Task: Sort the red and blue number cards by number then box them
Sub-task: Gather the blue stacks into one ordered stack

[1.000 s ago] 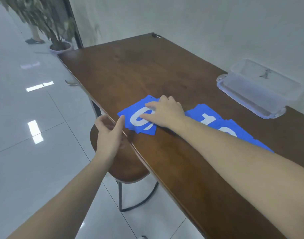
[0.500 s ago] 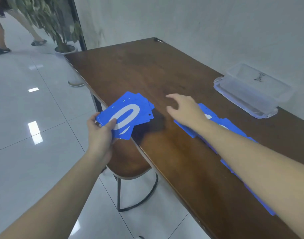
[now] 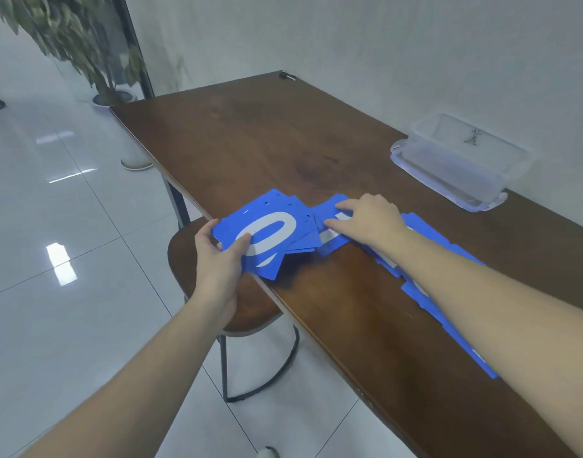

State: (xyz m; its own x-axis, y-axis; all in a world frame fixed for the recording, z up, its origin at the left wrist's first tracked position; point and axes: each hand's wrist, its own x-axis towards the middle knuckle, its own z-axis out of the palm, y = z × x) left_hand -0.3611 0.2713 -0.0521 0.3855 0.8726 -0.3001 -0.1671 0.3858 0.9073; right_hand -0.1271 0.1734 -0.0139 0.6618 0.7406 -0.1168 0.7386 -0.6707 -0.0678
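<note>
The left hand's point(image 3: 219, 259) thumb lies on top of a fanned stack of blue number cards point(image 3: 270, 231), on the white "0" printed on the top card, and the other fingers curl under the stack's near-left corner, so the stack is pinched between thumb and fingers. This stack juts past the near edge of the dark brown wooden table point(image 3: 283, 143), with its far half over the tabletop.

At about 3 o'clock from that stack, the right hand point(image 3: 369, 219) lies palm-down with its fingers fairly straight and slightly spread, the tips pressing on the leading card of a row of blue number cards point(image 3: 448, 325) that lie flat on the table. The row runs from under this hand toward 5 o'clock, mostly hidden beneath the right forearm; bits of white digits show, but they cannot be read. The held stack and the first card of the row overlap or touch where they meet, just left of the right fingertips.

Toward 2 o'clock from the hands, well apart from the cards and close to the white wall, stands a clear rectangular plastic box point(image 3: 462, 157) resting on what looks like its own lid.

Below the table edge, under the left hand, is a round brown wooden stool point(image 3: 197, 292) with black metal legs. At 11 o'clock, beyond the table's far-left corner, a potted plant with drooping green leaves point(image 3: 82, 44) stands on the glossy white tiled floor point(image 3: 52, 325).
</note>
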